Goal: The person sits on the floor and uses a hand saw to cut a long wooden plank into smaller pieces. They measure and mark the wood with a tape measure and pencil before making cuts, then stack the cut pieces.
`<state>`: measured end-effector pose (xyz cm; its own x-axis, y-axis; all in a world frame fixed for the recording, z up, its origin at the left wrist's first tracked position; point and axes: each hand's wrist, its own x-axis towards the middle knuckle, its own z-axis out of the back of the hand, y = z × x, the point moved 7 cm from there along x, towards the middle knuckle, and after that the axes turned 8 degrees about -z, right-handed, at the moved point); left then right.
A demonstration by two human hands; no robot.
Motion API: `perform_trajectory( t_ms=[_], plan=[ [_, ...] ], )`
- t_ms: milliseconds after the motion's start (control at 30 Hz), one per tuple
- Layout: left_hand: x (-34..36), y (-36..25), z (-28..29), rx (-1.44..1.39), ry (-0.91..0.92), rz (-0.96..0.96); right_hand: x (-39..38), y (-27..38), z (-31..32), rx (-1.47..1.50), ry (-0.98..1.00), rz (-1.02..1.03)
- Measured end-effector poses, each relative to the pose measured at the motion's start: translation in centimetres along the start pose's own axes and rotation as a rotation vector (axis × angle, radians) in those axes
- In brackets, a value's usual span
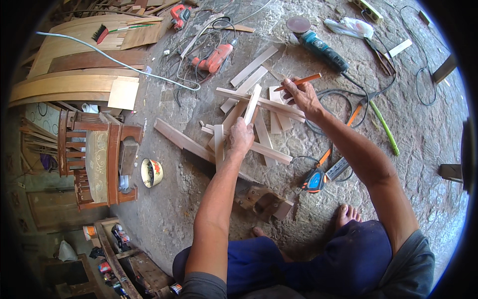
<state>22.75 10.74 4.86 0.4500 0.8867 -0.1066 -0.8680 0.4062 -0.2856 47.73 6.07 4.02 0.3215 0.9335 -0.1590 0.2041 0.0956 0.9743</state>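
Note:
My left hand [240,135] is closed around the lower end of a pale wooden strip [253,103], which points up and away from me. In my right hand [304,98] is an orange pencil [307,79], pinched between the fingers and slanting up to the right. The pencil is apart from the strip's far end. Beneath and around both hands lies a loose pile of similar pale strips; a longer strip [279,107] crosses it behind the held one. A handsaw [264,202] with a wooden handle lies nearer my feet, its dark blade partly hidden behind my left forearm.
A blue and black tape measure [314,180] lies right of the saw. Beyond the pile are an angle grinder [318,47] and a red power drill [215,59] with trailing cords. A flowered bowl [152,172] and a wooden chair [99,159] stand at left. A green stick [384,128] lies right.

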Motion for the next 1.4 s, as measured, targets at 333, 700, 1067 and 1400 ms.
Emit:
perform_trajectory(
  t_ms=[333,700,1067,1400],
  plan=[
    [1.1,-1.0,4.6,-0.496,0.094,-0.161,-3.4,2.8,1.5,0.149,0.036,-0.006],
    [-5.6,0.4,10.5,-0.682,0.196,-0.149,-6.2,1.9,1.5,0.100,0.053,-0.076],
    [-11.3,5.8,4.2,-1.333,0.088,0.372,-11.5,-0.3,-8.6,-0.118,0.357,-0.194],
    [-10.9,12.4,4.5,-1.058,-0.091,0.273,-14.6,-0.1,-11.7,-0.381,0.612,-0.156]
  ],
)
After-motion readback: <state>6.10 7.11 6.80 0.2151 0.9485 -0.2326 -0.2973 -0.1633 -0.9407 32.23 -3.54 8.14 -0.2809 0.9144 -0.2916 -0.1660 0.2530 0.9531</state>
